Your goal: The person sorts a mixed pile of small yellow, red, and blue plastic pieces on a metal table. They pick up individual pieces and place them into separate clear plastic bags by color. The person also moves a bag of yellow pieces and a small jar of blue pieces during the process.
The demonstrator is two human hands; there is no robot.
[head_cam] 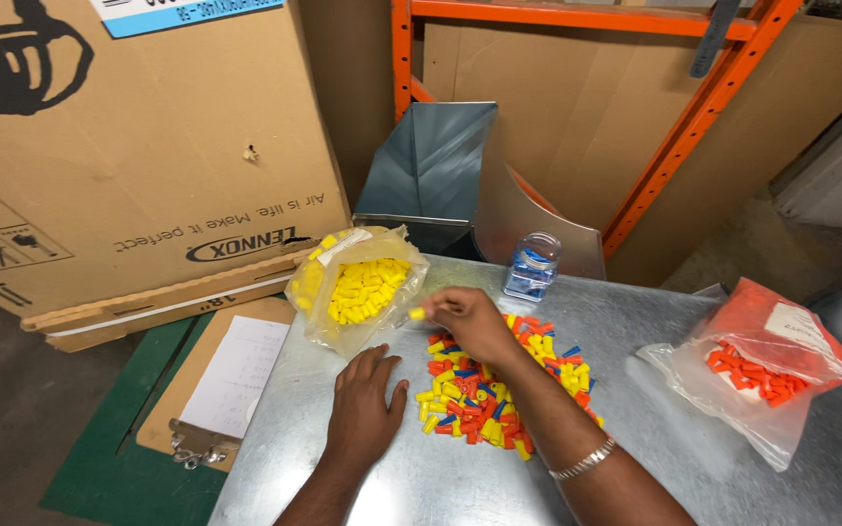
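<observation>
We see a single yellow wire connector [418, 314] pinched at the fingertips of our right hand [475, 321]. It sticks out to the left of the fingers, its long axis running roughly level and pointing toward the open mouth of the clear plastic bag of yellow connectors [358, 287]. That bag lies just to the left of the connector and slightly farther from us, near but not touching it, so the held piece sits between the hand and the bag's opening. The right hand is closed narrowly on this one piece, with thumb and forefinger pressed together around its rear end.

Our left hand [364, 399] lies flat, palm down and fingers spread, on the galvanized sheet-metal tabletop [635, 321]; it holds nothing and is nearer to us than the bag, below it in the view. The right hand is the one nearer the bag's mouth.

Under the right wrist lies a mixed pile of yellow, orange and blue connectors [499, 390]. Farther back stands a small clear jar with blue connectors [532, 265], and to the right, well apart, a plastic bag of orange connectors [762, 365]. A clipboard with paper [231, 375] lies below the table's left edge, beside a large cardboard box [138, 146].
</observation>
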